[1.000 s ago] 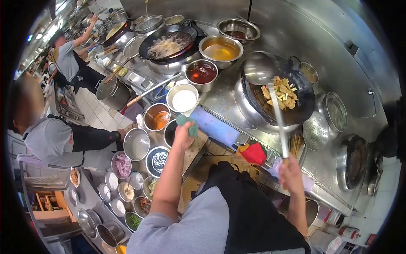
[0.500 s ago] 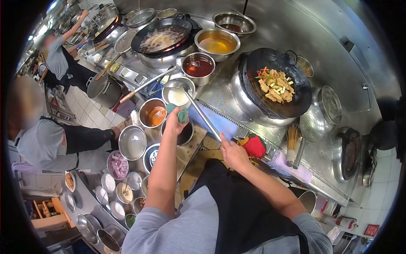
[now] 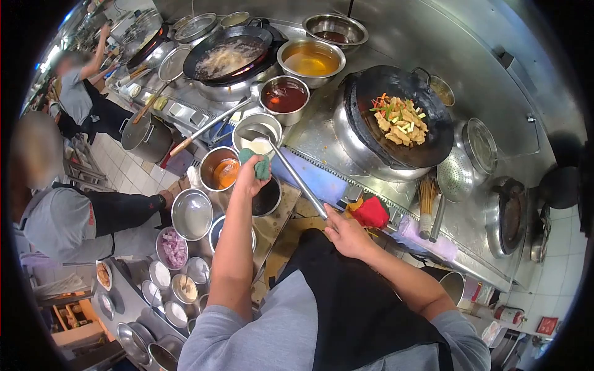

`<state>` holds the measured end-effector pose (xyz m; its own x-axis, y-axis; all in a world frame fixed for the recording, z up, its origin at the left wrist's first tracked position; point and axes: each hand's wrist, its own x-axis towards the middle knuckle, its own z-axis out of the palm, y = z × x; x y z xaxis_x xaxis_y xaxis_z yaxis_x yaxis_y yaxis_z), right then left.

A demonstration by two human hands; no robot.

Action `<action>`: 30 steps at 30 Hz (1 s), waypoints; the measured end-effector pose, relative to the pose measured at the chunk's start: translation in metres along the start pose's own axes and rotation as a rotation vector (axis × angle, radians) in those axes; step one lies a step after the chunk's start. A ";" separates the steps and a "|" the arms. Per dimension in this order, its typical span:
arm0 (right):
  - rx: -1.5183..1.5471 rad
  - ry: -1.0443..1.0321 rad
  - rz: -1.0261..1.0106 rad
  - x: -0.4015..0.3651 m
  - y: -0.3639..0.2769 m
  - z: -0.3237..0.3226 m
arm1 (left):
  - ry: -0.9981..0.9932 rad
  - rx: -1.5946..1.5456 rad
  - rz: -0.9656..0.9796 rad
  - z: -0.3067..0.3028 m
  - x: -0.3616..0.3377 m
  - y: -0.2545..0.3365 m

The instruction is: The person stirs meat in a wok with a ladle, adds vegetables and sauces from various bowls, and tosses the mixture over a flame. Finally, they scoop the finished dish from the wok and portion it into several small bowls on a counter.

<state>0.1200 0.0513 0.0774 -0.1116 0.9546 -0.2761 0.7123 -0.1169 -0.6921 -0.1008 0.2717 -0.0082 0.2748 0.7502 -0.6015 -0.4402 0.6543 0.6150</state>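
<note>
My right hand (image 3: 348, 234) is closed around the handle of a long metal ladle (image 3: 301, 184). The ladle's head lies in a steel bowl of white powder or paste (image 3: 250, 146). In my left hand (image 3: 246, 183) is a bunched green cloth (image 3: 262, 167), held against the near side of that bowl. Close by the left hand stand a pot with orange liquid (image 3: 224, 174) and a pot with dark contents (image 3: 267, 199). Ahead on the right, a black wok (image 3: 436, 133) holds fried pieces with red and green vegetable strips (image 3: 401, 122).
Another wok (image 3: 210, 69) bubbles over flame at the back. Bowls of yellow liquid (image 3: 311, 60) and red sauce (image 3: 286, 99) stand between the woks. A skimmer (image 3: 455, 176) and bamboo brush (image 3: 427, 201) lie right. One co-worker (image 3: 71, 216) stands left, another (image 3: 83, 93) farther back.
The ladle's head has moved slightly left and deeper into the white bowl. My right hand has shifted a little lower, and the view has turned slightly. Both hands keep their holds.
</note>
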 end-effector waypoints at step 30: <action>0.759 0.493 0.249 -0.122 0.023 -0.173 | -0.464 0.230 -0.493 0.192 -0.045 -0.141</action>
<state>0.2698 -0.0198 0.2109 0.4134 0.8659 -0.2817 0.0141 -0.3154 -0.9489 0.1127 0.1641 0.0306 0.7534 0.2919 -0.5893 0.0064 0.8928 0.4503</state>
